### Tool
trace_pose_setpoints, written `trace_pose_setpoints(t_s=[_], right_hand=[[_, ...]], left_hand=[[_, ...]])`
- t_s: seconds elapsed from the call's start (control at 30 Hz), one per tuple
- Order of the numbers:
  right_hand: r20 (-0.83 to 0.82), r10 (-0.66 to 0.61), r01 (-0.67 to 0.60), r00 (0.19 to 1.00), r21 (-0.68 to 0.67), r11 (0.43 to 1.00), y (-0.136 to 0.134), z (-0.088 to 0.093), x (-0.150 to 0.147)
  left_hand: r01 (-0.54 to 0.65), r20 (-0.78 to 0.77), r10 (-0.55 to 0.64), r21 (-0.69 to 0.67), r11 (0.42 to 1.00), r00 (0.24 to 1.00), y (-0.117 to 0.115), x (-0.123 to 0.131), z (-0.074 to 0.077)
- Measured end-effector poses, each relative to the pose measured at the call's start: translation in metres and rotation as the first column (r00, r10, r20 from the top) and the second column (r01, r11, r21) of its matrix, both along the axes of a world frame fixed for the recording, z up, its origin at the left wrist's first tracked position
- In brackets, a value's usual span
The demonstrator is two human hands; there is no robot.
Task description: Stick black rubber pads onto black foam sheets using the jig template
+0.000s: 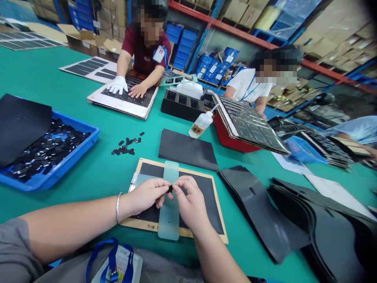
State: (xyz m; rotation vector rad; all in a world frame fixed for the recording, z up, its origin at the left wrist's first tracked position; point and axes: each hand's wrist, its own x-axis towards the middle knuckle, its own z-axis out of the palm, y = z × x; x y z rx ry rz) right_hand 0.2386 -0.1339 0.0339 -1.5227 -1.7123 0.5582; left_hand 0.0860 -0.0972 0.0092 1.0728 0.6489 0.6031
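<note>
you're pinching a small black piece (170,189) between your left hand (145,195) and right hand (190,200), fingertips pressed together, over a frosted green plastic strip (169,224) lying across a wood-framed black board (141,223); a blue plastic tray (59,169) at your left is holding loose black pieces (50,149).

Frosted plastic strip (169,208); matt black sheet (206,196) on pale wooden board (147,225); glossy blue plastic tray (69,161).
</note>
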Motion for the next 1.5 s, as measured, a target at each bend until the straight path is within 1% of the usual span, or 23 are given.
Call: trace_pose_setpoints(t_s=[0.1,0.2,0.23,0.3,0.37,0.43,0.5,0.6,0.77,1.0,1.1,1.2,1.3,1.4,1.5], right_hand=[[0.036,-0.002,0.001,0.999,0.032,0.999,-0.002,-0.002,0.0],[0.191,0.0,-0.02,0.982,0.101,0.995,-0.003,-0.002,0.001],[0.259,-0.001,-0.032,0.966,0.121,0.992,-0.004,-0.002,0.001],[0.38,0.006,-0.064,0.925,0.14,0.988,-0.004,-0.001,0.002],[0.456,0.022,-0.096,0.89,0.14,0.986,-0.004,0.0,0.003],[0.503,0.045,-0.128,0.863,0.133,0.983,-0.004,0.001,0.004],[0.525,0.067,-0.154,0.849,0.125,0.98,-0.004,0.001,0.005],[0.533,0.096,-0.185,0.841,0.115,0.976,-0.003,0.001,0.007],[0.552,0.161,-0.25,0.818,0.088,0.964,-0.003,0.002,0.013],[0.564,0.189,-0.279,0.804,0.078,0.957,-0.003,0.001,0.014],[0.547,0.183,-0.265,0.817,0.074,0.961,-0.003,0.002,0.015],[0.511,0.131,-0.202,0.85,0.087,0.975,-0.003,0.005,0.022],[0.479,0.084,-0.147,0.874,0.095,0.984,-0.005,0.009,0.031],[0.476,0.105,-0.163,0.873,0.08,0.983,-0.009,0.009,0.032],[0.509,0.142,-0.205,0.849,0.07,0.976,-0.012,0.004,0.023]], left_hand=[[0.018,-0.129,0.002,0.155,0.988,0.992,0.0,-0.002,-0.001],[0.019,-0.24,0.054,0.292,0.956,0.969,0.0,-0.005,0.001],[0.023,-0.274,0.078,0.345,0.938,0.959,0.0,-0.006,0.003],[0.036,-0.326,0.136,0.47,0.882,0.936,0.0,-0.008,0.005],[0.059,-0.35,0.18,0.575,0.816,0.919,0.001,-0.009,0.006],[0.087,-0.362,0.189,0.626,0.775,0.913,0.001,-0.009,0.004],[0.114,-0.377,0.176,0.632,0.766,0.909,0.001,-0.01,0.002],[0.144,-0.399,0.15,0.616,0.774,0.904,0.001,-0.01,0.001],[0.169,-0.419,0.116,0.583,0.794,0.901,0.002,-0.009,0.002],[0.208,-0.438,0.072,0.556,0.804,0.896,0.001,-0.009,0.005],[0.207,-0.442,0.058,0.528,0.823,0.895,0.001,-0.009,0.006],[0.213,-0.458,0.021,0.453,0.866,0.889,0.002,-0.01,0.008],[0.213,-0.451,-0.008,0.405,0.889,0.892,0.003,-0.01,0.008],[0.212,-0.444,-0.018,0.392,0.895,0.896,0.003,-0.009,0.007],[0.207,-0.444,-0.011,0.394,0.896,0.896,0.002,-0.008,0.007]])
